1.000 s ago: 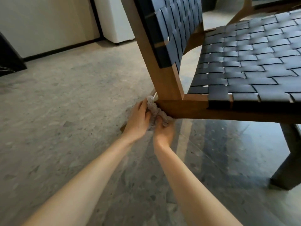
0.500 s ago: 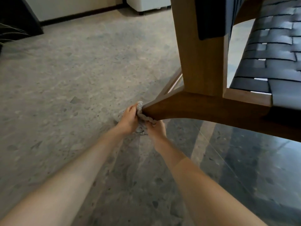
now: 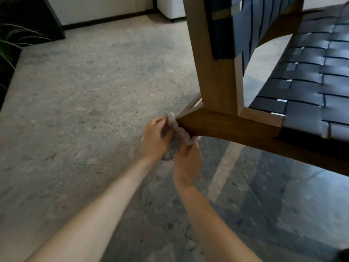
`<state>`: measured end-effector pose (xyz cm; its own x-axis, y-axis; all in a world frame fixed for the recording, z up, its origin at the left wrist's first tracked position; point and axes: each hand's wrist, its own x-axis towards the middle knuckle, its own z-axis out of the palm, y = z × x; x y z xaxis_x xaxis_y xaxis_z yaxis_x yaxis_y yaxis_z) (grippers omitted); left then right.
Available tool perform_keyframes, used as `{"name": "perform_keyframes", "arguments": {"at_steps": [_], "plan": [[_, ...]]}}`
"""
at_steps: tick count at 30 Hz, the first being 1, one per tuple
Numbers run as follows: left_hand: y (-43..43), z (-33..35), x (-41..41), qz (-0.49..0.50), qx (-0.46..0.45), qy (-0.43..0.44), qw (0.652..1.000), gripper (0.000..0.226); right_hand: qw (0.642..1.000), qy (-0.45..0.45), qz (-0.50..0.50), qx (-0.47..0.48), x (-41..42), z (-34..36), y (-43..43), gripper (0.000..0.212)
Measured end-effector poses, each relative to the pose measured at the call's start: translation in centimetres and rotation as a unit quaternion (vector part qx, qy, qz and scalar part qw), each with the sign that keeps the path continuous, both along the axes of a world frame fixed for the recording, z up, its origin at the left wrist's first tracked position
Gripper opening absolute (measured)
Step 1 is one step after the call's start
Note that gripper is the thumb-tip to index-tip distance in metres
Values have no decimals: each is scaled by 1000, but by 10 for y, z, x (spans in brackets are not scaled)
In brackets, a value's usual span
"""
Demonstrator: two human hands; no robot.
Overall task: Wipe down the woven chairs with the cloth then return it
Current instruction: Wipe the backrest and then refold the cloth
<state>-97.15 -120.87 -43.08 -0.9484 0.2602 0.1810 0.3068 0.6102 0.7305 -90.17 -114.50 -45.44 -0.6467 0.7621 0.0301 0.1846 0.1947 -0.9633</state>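
Head view: two hands, left (image 3: 154, 138) and right (image 3: 188, 160), each grip clamped on one cloth (image 3: 178, 129) against one chair (image 3: 217, 82).

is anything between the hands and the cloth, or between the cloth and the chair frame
Nothing visible. Both the left hand and the right hand grip the cloth directly, and the cloth presses straight against the end of the wooden rail.

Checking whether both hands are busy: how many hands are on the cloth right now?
2. The left hand grips the cloth from the left, at the end of the chair rail. The right hand holds it from below.
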Motion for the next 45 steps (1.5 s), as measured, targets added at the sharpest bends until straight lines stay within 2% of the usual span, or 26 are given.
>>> {"name": "perform_keyframes", "arguments": {"at_steps": [3,6,7,8,11,14,16,19,21,23,26,28,33,38,41,43,45], "plan": [[15,21,22,51,40,6,998,45,998,30,-40,34,18,12,12,21],[29,32,54,66,154,5,986,35,996,73,-26,51,42,23,19,21],[33,35,64,66,185,1,980,35,992,79,-23,91,51,29,20,18],[36,38,71,71,209,-2,975,35,985,95,-19,141,61,37,22,12],[43,54,87,85,294,-2,952,32,954,176,-29,242,80,61,35,25],[49,73,98,64,322,21,944,29,907,242,-62,340,93,91,56,26],[55,84,103,41,329,18,943,26,880,235,-100,401,99,114,71,23],[62,96,103,34,307,13,951,24,852,97,-159,489,95,146,88,22],[62,102,100,43,271,19,962,27,855,-37,-134,500,87,160,93,25],[58,105,95,39,256,16,966,25,854,-130,-78,498,77,166,95,28],[48,108,91,24,248,-2,968,15,841,-185,-19,507,69,166,93,29],[44,109,91,12,239,-8,971,13,847,-196,-14,494,69,164,90,27],[38,111,92,13,240,-11,971,13,843,-201,-17,498,73,158,84,24],[35,109,101,10,239,-15,971,18,843,-166,-16,511,88,153,76,21],[28,110,103,11,246,-2,969,26,852,-95,-24,514,97,151,74,9],[19,109,103,15,266,0,964,27,858,-34,-14,512,98,145,68,17],[8,108,102,22,288,-11,957,25,886,37,3,462,95,140,57,30]]}}
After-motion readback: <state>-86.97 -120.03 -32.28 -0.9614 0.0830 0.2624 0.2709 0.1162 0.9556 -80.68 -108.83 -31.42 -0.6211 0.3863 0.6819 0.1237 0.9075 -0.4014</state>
